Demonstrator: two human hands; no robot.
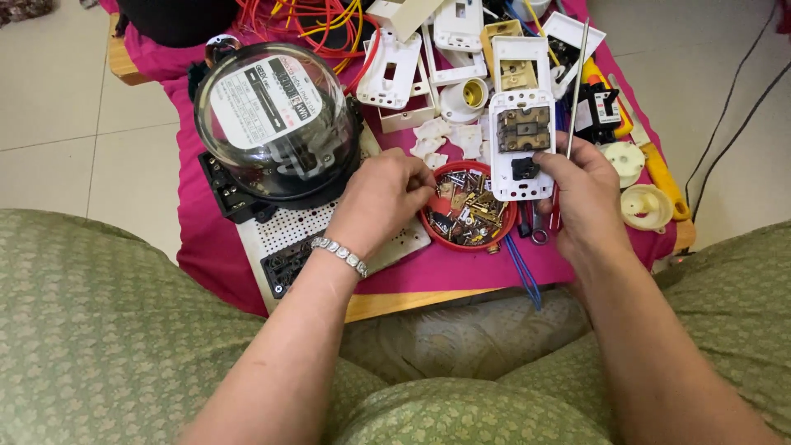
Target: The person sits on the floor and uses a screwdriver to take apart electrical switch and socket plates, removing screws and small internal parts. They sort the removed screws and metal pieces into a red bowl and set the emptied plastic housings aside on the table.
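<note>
left hand pinching in red screw dish | right hand gripping white switch plate | meter's white label upper-left

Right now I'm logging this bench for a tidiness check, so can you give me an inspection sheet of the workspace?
Surface: low wooden table under a pink cloth.
Job's things: white switch plate and thin metal rod held in the right hand; red dish of screws under the left hand.
Clutter: glass-domed electric meter on a white perforated board; white plastic covers; round fittings; yellow-handled tool.
Grips: right closed on plate and rod; left fingertips picking in the dish, its hold hidden.
Cables: red and yellow wires at the far edge; black cords on the floor.
Surroundings: pale tiled floor; green patterned clothing on the knees.
</note>
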